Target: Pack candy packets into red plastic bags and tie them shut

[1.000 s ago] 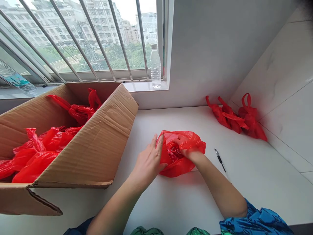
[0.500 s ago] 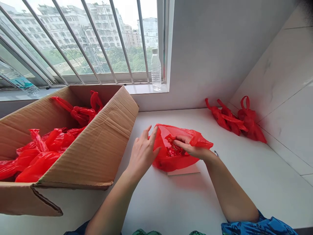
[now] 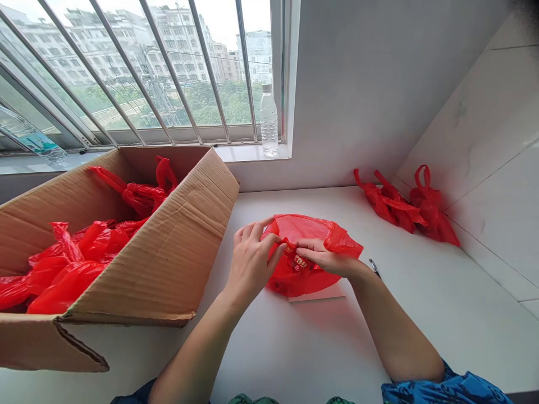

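Observation:
An opened red plastic bag [image 3: 314,225] sits on the white table in front of me. In its mouth is a small shiny red packet [image 3: 300,262] with pale printed characters. My right hand [image 3: 324,259] reaches in from the right, its fingers closed on the packet; the thumb is hardly visible. My left hand [image 3: 251,252] is at the bag's left rim, thumb and forefinger pinched at the packet's upper left end. The other left fingers are bent against the bag's edge. What lies deeper in the bag is hidden.
A cardboard box [image 3: 168,247] with several red bags [image 3: 71,269] stands left. More tied red bags [image 3: 433,210] lie by the right wall. Under the bag is a flat pale piece [image 3: 320,295]; a pen [image 3: 374,268] lies beside my right wrist. A bottle [image 3: 268,120] stands on the sill.
My left hand's spread fingers have closed in to the packet. My right hand has shifted slightly left, and the packet's printed face shows more. The bag's rim has changed shape a little.

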### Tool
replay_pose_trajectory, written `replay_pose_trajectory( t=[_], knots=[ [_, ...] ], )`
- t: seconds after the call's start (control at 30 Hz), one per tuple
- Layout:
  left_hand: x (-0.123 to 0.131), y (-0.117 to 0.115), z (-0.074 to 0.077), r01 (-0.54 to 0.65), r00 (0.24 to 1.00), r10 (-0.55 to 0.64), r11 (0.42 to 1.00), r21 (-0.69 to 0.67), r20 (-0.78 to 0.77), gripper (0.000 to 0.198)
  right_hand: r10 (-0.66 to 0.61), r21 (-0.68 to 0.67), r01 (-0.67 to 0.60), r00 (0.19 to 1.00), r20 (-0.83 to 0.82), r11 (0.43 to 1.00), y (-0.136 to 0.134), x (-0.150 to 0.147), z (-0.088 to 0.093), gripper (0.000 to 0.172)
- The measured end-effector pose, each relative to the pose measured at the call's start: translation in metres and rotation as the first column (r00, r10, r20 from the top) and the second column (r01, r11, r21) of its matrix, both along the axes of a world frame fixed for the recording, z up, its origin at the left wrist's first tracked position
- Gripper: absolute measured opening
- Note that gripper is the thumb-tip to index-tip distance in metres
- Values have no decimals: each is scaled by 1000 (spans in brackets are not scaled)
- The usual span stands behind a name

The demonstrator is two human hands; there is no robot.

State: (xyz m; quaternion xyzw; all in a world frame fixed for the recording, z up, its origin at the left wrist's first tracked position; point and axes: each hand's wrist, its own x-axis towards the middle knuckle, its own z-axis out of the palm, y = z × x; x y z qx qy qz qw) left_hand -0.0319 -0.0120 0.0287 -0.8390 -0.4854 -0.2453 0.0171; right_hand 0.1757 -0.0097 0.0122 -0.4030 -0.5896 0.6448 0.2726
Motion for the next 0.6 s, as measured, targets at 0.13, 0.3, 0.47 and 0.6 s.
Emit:
replay_pose_trajectory(
  t=[0.13,0.3,0.47,0.6],
  knots=[
    [-1,3,-2,-8,999,6,999,44,35,22,-34,-47,33,999,-35,998,2,0,-5,28],
    [-1,4,-1,2,997,-5,999,39,73,22,-71,69,75,996,-60,995,6,-4,-14,43],
    [0,1,2,39,990,-35,999,-27,138,25,-63,173,95,981,-181,980,5,-7,-11,37],
    [-2,-3,8,16,993,-5,995,-95,114,29,-104,241,126,989,-104,962,3,-3,-7,37]
  ],
)
